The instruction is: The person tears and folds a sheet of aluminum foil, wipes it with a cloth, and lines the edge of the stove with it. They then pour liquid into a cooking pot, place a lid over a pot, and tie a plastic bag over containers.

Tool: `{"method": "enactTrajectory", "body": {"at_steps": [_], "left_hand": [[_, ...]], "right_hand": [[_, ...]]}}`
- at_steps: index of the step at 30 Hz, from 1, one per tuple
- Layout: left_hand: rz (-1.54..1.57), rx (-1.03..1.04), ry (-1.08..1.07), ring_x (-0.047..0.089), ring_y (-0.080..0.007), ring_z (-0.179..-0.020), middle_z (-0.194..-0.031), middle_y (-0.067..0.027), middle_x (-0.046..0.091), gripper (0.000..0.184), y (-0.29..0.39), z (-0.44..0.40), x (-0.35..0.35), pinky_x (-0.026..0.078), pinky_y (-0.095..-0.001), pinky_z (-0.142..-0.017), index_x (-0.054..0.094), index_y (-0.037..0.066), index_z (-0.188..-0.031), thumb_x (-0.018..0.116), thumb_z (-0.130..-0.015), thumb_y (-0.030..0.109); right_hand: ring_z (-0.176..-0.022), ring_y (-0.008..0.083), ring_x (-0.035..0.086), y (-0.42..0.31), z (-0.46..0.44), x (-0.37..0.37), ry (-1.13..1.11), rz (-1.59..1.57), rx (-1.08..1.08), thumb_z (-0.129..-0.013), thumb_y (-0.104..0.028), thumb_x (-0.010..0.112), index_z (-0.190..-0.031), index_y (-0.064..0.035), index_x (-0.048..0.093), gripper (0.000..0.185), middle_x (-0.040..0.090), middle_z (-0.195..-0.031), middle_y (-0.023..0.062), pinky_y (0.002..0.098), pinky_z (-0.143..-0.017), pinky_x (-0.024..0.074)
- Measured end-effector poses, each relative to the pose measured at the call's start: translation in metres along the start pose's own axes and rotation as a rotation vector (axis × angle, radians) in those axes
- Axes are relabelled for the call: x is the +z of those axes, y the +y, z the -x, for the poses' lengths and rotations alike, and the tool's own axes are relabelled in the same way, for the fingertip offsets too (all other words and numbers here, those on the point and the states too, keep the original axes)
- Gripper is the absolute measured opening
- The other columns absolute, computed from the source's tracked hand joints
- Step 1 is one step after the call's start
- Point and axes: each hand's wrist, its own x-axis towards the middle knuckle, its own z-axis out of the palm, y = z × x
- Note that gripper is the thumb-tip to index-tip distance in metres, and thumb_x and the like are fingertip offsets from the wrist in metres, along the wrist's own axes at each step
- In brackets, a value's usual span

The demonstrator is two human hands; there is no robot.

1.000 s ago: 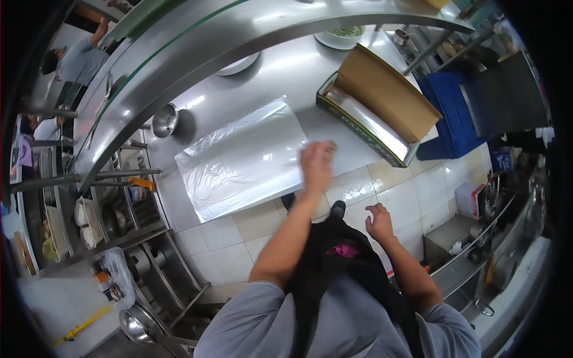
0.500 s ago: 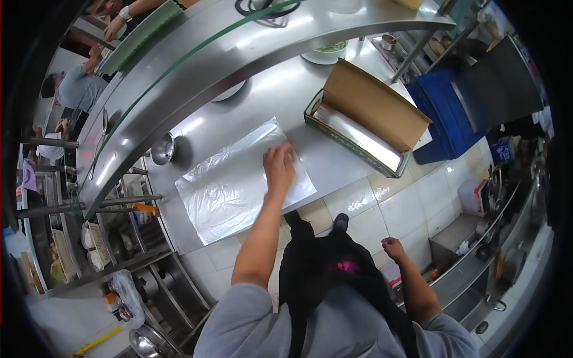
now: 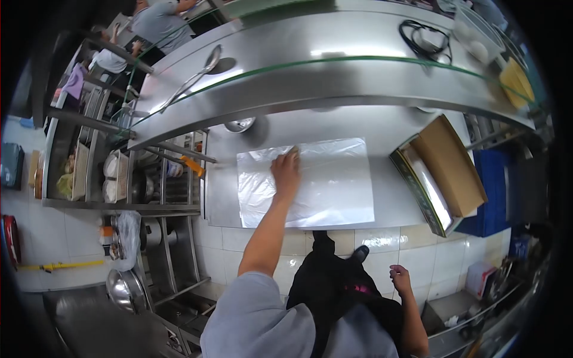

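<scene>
A wrinkled, shiny sheet of cling film (image 3: 334,179) lies spread on the steel table (image 3: 239,134) in front of me. My left hand (image 3: 286,170) is over the left half of the sheet, fingers bent around a small brownish thing at their tips that I cannot make out. At my right side, off the table, my right hand (image 3: 400,277) hangs with its fingers curled and nothing visible in them. To the right of the sheet stands an open cardboard box (image 3: 450,167), lid raised, with a roll of film (image 3: 430,185) inside.
A steel shelf (image 3: 334,83) crosses above the table, bearing a ladle (image 3: 209,59) and a coiled black cable (image 3: 427,39). Under its edge sits a metal bowl (image 3: 240,124). A blue bin (image 3: 492,197) is beyond the box; racks stand at left. Other people are at the upper left.
My view has turned, so the table now sits squarer before me. My left hand has gone from the sheet's right part to its left part. The right hand still hangs at my side.
</scene>
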Motion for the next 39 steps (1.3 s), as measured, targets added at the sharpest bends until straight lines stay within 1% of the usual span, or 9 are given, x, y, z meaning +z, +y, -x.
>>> {"method": "enactTrajectory", "body": {"at_steps": [4, 6, 8, 11, 15, 22, 27, 29, 39], "left_hand": [[-0.277, 0.008, 0.086, 0.060, -0.0345, -0.090, -0.092, -0.0110, 0.065, 0.023, -0.130, -0.004, -0.045, 0.045, -0.0496, -0.078, 0.066, 0.011, -0.104, 0.064, -0.082, 0.013], [-0.287, -0.132, 0.134, 0.062, -0.0373, -0.087, -0.095, -0.0153, 0.066, 0.024, -0.189, -0.014, -0.076, 0.047, -0.0498, -0.075, 0.068, 0.011, -0.105, 0.063, -0.083, 0.016], [-0.389, -0.474, -0.020, 0.063, -0.0362, -0.088, -0.092, -0.0150, 0.068, 0.020, -0.181, -0.024, -0.114, 0.047, -0.0499, -0.077, 0.070, 0.010, -0.100, 0.064, -0.081, 0.013], [-0.093, -0.139, 0.093, 0.063, -0.0361, -0.089, -0.093, -0.0137, 0.067, 0.029, -0.135, 0.020, -0.125, 0.047, -0.0496, -0.076, 0.067, 0.012, -0.107, 0.061, -0.079, 0.002], [0.066, -0.114, -0.095, 0.060, -0.0368, -0.089, -0.103, -0.0117, 0.064, 0.032, -0.019, 0.105, -0.108, 0.046, -0.0512, -0.078, 0.065, 0.013, -0.111, 0.063, -0.081, 0.002], [-0.315, -0.465, 0.137, 0.059, -0.0350, -0.090, -0.097, -0.0107, 0.063, 0.036, -0.171, 0.068, -0.148, 0.045, -0.0472, -0.078, 0.065, 0.013, -0.113, 0.062, -0.079, 0.000], [0.172, -0.221, -0.032, 0.060, -0.0358, -0.092, -0.094, -0.0127, 0.065, 0.034, -0.070, 0.128, -0.128, 0.045, -0.0475, -0.082, 0.067, 0.010, -0.113, 0.061, -0.082, 0.002], [0.140, -0.132, -0.007, 0.061, -0.0368, -0.089, -0.095, -0.0138, 0.065, 0.028, -0.002, 0.153, -0.130, 0.046, -0.0474, -0.076, 0.068, 0.008, -0.109, 0.062, -0.082, 0.002], [-0.303, -0.371, 0.102, 0.056, -0.0377, -0.104, -0.107, -0.0155, 0.060, 0.026, -0.207, 0.132, -0.236, 0.043, -0.0488, -0.092, 0.067, 0.010, -0.113, 0.066, -0.088, 0.014]], "right_hand": [[-0.078, 0.0176, 0.066, -0.065, -0.011, 0.010, -0.037, 0.054, -0.092, -0.091, -0.016, 0.063, -0.109, -0.0001, 0.071, 0.025, 0.071, -0.087, 0.0107, 0.0320, -0.075, 0.0531], [-0.074, 0.0141, 0.063, -0.091, -0.024, 0.017, -0.054, 0.076, -0.177, -0.093, -0.015, 0.061, -0.111, -0.0005, 0.069, 0.024, 0.069, -0.085, 0.0074, 0.0296, -0.068, 0.0516], [-0.070, 0.0106, 0.060, -0.118, -0.031, 0.017, -0.075, 0.109, -0.255, -0.096, -0.014, 0.060, -0.112, -0.0008, 0.068, 0.023, 0.066, -0.083, 0.0040, 0.0272, -0.062, 0.0501], [-0.069, 0.0106, 0.060, -0.168, -0.034, 0.027, -0.021, 0.065, -0.359, -0.097, -0.014, 0.059, -0.111, -0.0007, 0.067, 0.021, 0.066, -0.082, 0.0040, 0.0272, -0.061, 0.0502], [-0.068, 0.0119, 0.062, -0.212, -0.039, 0.043, 0.095, 0.035, -0.296, -0.096, -0.016, 0.060, -0.103, 0.0006, 0.068, 0.019, 0.067, -0.081, 0.0055, 0.0277, -0.060, 0.0509], [-0.070, 0.0173, 0.065, -0.220, -0.061, 0.052, 0.199, 0.162, -0.305, -0.093, -0.015, 0.064, -0.097, 0.0005, 0.069, 0.017, 0.068, -0.081, 0.0089, 0.0320, -0.066, 0.0527], [-0.076, 0.0192, 0.066, -0.196, -0.075, 0.052, 0.271, 0.172, -0.307, -0.092, -0.016, 0.066, -0.096, 0.0003, 0.068, 0.017, 0.069, -0.082, 0.0099, 0.0335, -0.074, 0.0531], [-0.059, 0.0107, 0.059, -0.187, -0.087, 0.053, 0.315, 0.236, -0.392, -0.095, -0.021, 0.065, -0.097, -0.0056, 0.064, 0.016, 0.061, -0.078, 0.0031, 0.0262, -0.048, 0.0473], [-0.061, 0.0153, 0.061, -0.202, -0.081, 0.059, 0.308, 0.277, -0.404, -0.092, -0.020, 0.067, -0.094, -0.0048, 0.064, 0.016, 0.062, -0.074, 0.0044, 0.0304, -0.052, 0.0495]]}}
